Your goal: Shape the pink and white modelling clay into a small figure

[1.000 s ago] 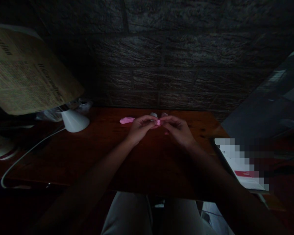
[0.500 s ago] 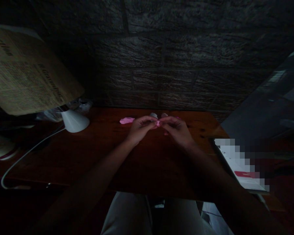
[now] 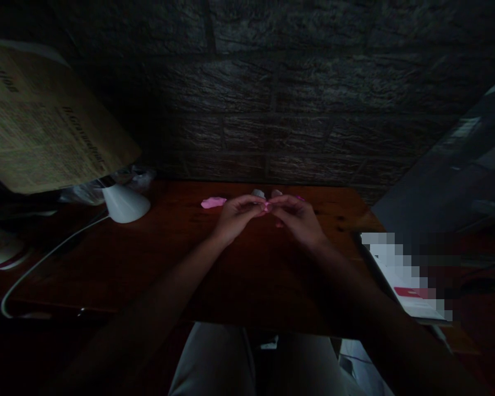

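Note:
Between the fingertips of my two hands is a small piece of pink, clay-like material (image 3: 267,205), mostly covered by the fingers. My left hand (image 3: 236,216) pinches it from the left, thumb and forefinger closed. My right hand (image 3: 299,216) pinches it from the right in the same way. A larger pink lump (image 3: 213,203) of similar look lies on the table just left of my left hand. Behind the fingers sit a whitish lump (image 3: 258,193) and a pale pinkish lump (image 3: 276,193). A bit of magenta material (image 3: 300,198) shows past my right hand.
On the wooden table (image 3: 157,258), a lamp with a white base (image 3: 126,206) and a newsprint shade (image 3: 58,121) stands at left, its cord trailing forward. A white cup-like object (image 3: 0,247) is at far left. A partly pixelated flat white item (image 3: 400,275) lies right. A stone-block wall (image 3: 247,93) rises behind.
Both hands stay in nearly the same place, still pinching the pink piece. Slightly less of it shows between the fingertips, and a little more of the magenta bit is visible.

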